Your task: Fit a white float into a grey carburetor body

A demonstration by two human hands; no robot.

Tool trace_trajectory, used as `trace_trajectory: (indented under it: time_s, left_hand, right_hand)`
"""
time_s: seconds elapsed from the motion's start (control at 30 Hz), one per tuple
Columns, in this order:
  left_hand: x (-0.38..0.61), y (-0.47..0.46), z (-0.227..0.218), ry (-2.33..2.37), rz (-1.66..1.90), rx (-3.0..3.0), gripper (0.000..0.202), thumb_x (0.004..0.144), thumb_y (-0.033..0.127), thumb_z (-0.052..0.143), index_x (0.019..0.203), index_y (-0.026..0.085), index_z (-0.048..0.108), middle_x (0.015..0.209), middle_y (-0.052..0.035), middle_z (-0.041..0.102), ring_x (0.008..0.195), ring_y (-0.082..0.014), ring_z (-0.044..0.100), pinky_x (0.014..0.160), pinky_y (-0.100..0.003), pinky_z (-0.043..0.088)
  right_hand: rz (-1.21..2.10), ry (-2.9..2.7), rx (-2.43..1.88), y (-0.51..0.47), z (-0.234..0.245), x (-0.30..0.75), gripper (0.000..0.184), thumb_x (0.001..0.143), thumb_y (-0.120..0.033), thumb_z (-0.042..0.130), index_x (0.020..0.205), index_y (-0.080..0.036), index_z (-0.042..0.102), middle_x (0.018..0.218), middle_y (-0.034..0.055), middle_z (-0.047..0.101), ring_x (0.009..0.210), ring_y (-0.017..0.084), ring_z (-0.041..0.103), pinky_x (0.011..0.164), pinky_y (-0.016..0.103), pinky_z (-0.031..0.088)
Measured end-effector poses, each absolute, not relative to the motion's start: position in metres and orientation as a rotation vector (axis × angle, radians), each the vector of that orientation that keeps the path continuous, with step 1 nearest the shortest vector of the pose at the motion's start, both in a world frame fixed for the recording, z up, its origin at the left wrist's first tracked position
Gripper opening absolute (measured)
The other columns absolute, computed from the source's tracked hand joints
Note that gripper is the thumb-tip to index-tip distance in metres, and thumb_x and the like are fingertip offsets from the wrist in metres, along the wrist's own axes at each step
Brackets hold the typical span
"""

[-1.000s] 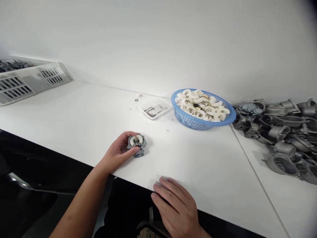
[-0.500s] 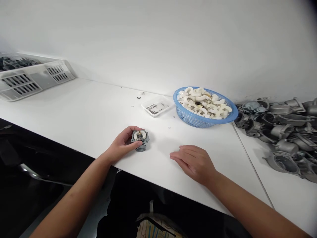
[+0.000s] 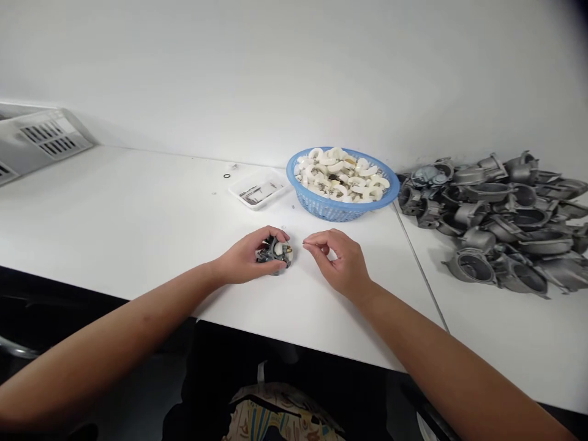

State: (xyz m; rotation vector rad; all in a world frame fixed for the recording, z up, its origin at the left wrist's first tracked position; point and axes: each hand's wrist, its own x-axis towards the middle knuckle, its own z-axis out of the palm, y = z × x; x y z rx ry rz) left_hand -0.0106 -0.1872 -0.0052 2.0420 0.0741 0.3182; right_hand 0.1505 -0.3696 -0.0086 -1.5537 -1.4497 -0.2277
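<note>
My left hand point(image 3: 248, 257) is wrapped round a small grey metal carburetor body point(image 3: 275, 252) with a white float in it, resting on the white table point(image 3: 138, 214). Just to its right, my right hand point(image 3: 337, 260) is closed in a pinch, thumb against forefinger, on something thin like a pin that I cannot make out. The pinched fingertips sit a few centimetres from the part.
A blue basket point(image 3: 340, 210) of white curved floats stands behind the hands. A small clear tray point(image 3: 258, 191) of thin pins lies left of it, with a black ring point(image 3: 226, 176) nearby. Grey metal castings point(image 3: 496, 214) are heaped at right. A white crate point(image 3: 41, 138) sits far left.
My right hand rose from the table edge, moved onto the table and closed into a pinch beside the part. The left hand tilted the part. The view shifted right.
</note>
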Motion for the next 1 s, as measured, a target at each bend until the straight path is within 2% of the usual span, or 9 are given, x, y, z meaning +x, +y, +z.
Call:
trace_trajectory:
  time_s: [0.17,0.33,0.5,0.6,0.77,1.0]
  left_hand:
    - [0.0,-0.188,-0.013,0.233,0.507,1.98,0.028,0.078,0.022,0.075,0.097,0.021,0.055,0.12,-0.0083,0.063,0.104,-0.0207,0.061,0.081,-0.031,0.048]
    - [0.004,-0.184,-0.019,0.29,0.611,1.834,0.027,0.077,0.026,0.078,0.09,0.02,0.055,0.117,-0.0096,0.064,0.093,-0.0179,0.063,0.067,-0.026,0.046]
    - [0.031,-0.197,-0.02,0.249,0.598,1.611,0.027,0.078,0.025,0.077,0.087,0.02,0.052,0.11,-0.0062,0.065,0.094,-0.016,0.063,0.076,-0.028,0.051]
    - [0.048,-0.207,-0.022,0.272,0.612,1.504,0.027,0.077,0.026,0.078,0.085,0.019,0.053,0.109,-0.0055,0.066,0.091,-0.0154,0.064,0.075,-0.028,0.053]
    - [0.057,-0.197,-0.025,0.464,0.82,1.472,0.028,0.071,0.028,0.082,0.081,0.018,0.057,0.111,-0.0068,0.068,0.093,-0.0166,0.066,0.075,-0.028,0.053]
    - [0.037,-0.169,-0.023,0.432,0.817,1.632,0.032,0.07,0.028,0.084,0.082,0.019,0.056,0.116,-0.0071,0.066,0.092,-0.0164,0.067,0.07,-0.027,0.054]
  right_hand:
    - [0.0,-1.276,-1.604,-0.371,-0.007,0.148,0.008,0.094,-0.026,0.066,0.088,-0.022,0.069,0.073,-0.0004,0.067,0.062,0.013,0.054,0.06,0.028,0.045]
    - [0.276,-1.169,-1.585,-0.363,-0.011,0.146,0.01,0.093,-0.029,0.066,0.086,-0.022,0.07,0.083,-0.0005,0.071,0.072,0.013,0.061,0.068,0.028,0.048]
    - [0.372,-0.962,-1.532,-0.357,-0.019,0.151,0.017,0.093,-0.037,0.066,0.089,-0.021,0.068,0.096,0.0024,0.074,0.09,0.018,0.067,0.078,0.031,0.053]
    - [0.387,-0.793,-1.462,-0.355,-0.024,0.156,0.023,0.091,-0.043,0.067,0.09,-0.02,0.066,0.105,0.0051,0.073,0.096,0.02,0.067,0.077,0.033,0.057]
    - [0.531,-0.718,-1.392,-0.351,-0.025,0.157,0.027,0.087,-0.045,0.069,0.089,-0.019,0.063,0.097,0.0057,0.073,0.083,0.017,0.064,0.066,0.03,0.059]
    - [0.635,-0.894,-1.426,-0.359,-0.018,0.15,0.022,0.093,-0.042,0.064,0.089,-0.02,0.062,0.094,0.005,0.075,0.089,0.018,0.068,0.075,0.032,0.052]
